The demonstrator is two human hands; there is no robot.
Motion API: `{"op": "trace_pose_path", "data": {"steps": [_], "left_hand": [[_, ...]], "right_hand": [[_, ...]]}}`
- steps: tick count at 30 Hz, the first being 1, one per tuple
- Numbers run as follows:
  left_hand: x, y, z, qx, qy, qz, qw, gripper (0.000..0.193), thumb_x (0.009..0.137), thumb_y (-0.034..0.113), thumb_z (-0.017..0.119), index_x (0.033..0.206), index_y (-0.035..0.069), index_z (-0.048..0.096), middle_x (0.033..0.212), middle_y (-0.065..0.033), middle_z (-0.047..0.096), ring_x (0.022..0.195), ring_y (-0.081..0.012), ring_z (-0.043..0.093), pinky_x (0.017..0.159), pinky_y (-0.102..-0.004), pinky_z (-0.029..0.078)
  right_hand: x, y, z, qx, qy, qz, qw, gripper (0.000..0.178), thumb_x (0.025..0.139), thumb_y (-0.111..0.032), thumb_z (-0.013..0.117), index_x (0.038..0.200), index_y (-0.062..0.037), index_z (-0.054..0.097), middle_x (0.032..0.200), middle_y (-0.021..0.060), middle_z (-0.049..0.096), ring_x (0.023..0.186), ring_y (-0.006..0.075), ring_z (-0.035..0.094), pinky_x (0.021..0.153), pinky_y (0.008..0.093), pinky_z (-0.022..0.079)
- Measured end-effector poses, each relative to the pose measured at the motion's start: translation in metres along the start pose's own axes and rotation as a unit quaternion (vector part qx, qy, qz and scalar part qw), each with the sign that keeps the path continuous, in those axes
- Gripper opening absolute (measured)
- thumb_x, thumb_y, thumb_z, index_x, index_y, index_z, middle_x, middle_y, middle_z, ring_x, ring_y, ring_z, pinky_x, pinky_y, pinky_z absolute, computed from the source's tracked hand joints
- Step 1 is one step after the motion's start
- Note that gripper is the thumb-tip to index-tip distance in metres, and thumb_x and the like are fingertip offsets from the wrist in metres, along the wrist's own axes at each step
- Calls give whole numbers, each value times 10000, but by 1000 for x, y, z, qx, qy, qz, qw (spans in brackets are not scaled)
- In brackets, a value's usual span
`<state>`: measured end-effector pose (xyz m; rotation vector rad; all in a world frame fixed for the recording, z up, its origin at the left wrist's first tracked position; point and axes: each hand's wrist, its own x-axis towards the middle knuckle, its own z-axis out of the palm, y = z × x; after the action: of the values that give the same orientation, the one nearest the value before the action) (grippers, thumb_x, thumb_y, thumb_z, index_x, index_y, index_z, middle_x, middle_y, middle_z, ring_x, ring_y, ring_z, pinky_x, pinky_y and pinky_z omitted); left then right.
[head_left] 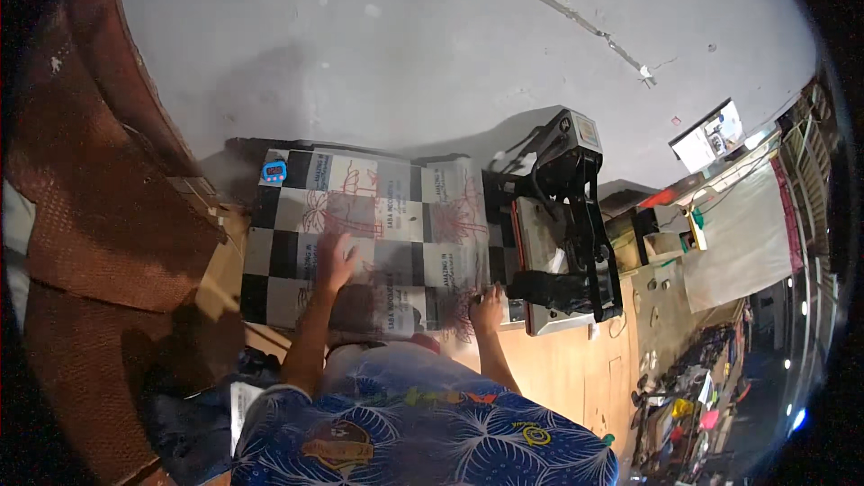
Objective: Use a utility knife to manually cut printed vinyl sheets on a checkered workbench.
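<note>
A clear film sheet (396, 216) printed with red palm trees and dark lettering lies over a black-and-white checkered table top (258, 256). My left hand (337, 263) rests on the left part of the film, fingers stretched out and apart. At the film's right edge, close to the front of the table, my right hand (488, 309) is closed, with a small dark thing showing at its fingers; its kind is too small to tell. Just right of that hand stands a black heat press (576, 225) with a flat plate below its arm.
A small blue digital timer (274, 171) sits at the table's far left corner. Behind the table rises a grey wall (378, 54). Brown woven matting (99, 207) is at the left. Farther right are a pale cloth-covered table (738, 243) and a heap of mixed items (688, 405).
</note>
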<state>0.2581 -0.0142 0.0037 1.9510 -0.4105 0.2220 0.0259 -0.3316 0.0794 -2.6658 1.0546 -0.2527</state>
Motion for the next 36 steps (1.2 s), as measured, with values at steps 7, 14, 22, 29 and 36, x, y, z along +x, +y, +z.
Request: {"op": "trace_pose_path", "data": {"steps": [7, 14, 22, 29, 36], "left_hand": [[-121, 58, -74, 415, 71, -228, 878, 942, 724, 543, 726, 1418, 28, 349, 1454, -198, 335, 1358, -414, 262, 1089, -563, 241], [-171, 48, -48, 476, 61, -288, 829, 1093, 670, 631, 727, 1460, 40, 256, 1503, -202, 237, 1392, -380, 209, 1109, -542, 221], [-195, 8, -58, 475, -41, -400, 783, 1054, 686, 589, 732, 1442, 41, 242, 1450, -198, 281, 1294, -388, 324, 1060, -519, 312], [-232, -49, -104, 298, -40, -256, 919, 624, 792, 431, 634, 1238, 39, 443, 1110, -166, 494, 971, -345, 510, 870, -482, 442], [-223, 50, -101, 205, -28, -256, 944, 212, 904, 241, 571, 963, 47, 631, 820, -110, 609, 731, -249, 579, 707, -401, 489]], "right_hand": [[-9, -4, -6, 96, -15, -118, 988, 395, 733, -136, 684, 1094, -55, 544, 1299, 163, 513, 967, 392, 612, 752, 476, 519], [-24, 23, -43, 235, 13, -262, 936, 399, 700, -86, 707, 1070, -54, 561, 1191, 149, 577, 929, 390, 621, 747, 439, 527], [-36, 63, -45, 322, -43, -226, 918, 331, 726, -28, 647, 1052, -36, 586, 1129, 166, 605, 960, 375, 614, 783, 422, 522], [-56, 85, -35, 409, -89, -199, 886, 349, 737, -89, 707, 1057, -25, 580, 1001, 188, 621, 893, 408, 605, 736, 431, 504], [-63, 104, -24, 434, -128, -219, 865, 448, 705, -191, 802, 1048, -14, 575, 961, 194, 619, 874, 405, 607, 724, 426, 498]]}}
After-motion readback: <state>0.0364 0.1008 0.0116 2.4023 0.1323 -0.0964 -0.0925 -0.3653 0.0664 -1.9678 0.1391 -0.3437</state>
